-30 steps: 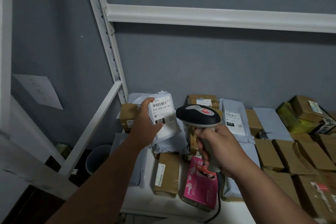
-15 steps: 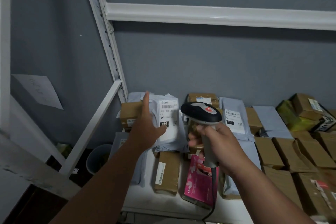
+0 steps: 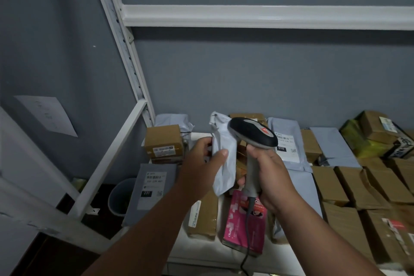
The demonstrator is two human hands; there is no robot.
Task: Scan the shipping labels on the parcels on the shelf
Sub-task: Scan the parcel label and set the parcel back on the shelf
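My left hand (image 3: pixel 202 161) grips a pale grey poly-bag parcel (image 3: pixel 224 152), lifted off the shelf and turned edge-on, so its label faces away from me. My right hand (image 3: pixel 267 175) holds the handle of a black and grey barcode scanner (image 3: pixel 253 133), whose head sits just right of the raised parcel. Below lie a grey mailer with a "231" label (image 3: pixel 152 188), a brown box with a label (image 3: pixel 163 141), a pink box (image 3: pixel 244 228) and a grey mailer with a "010" label (image 3: pixel 286 143).
Several brown cartons (image 3: pixel 349 186) fill the shelf's right side, with a yellow-green bag (image 3: pixel 360 139) at the back right. A white upright post (image 3: pixel 125 51) and a diagonal brace (image 3: pixel 112 159) bound the left end. A grey bin (image 3: pixel 122 197) stands on the floor below.
My left hand has picked the grey parcel up from the pile and turned it, so its label no longer faces me. The scanner has shifted slightly right, and the "231" mailer underneath now shows.
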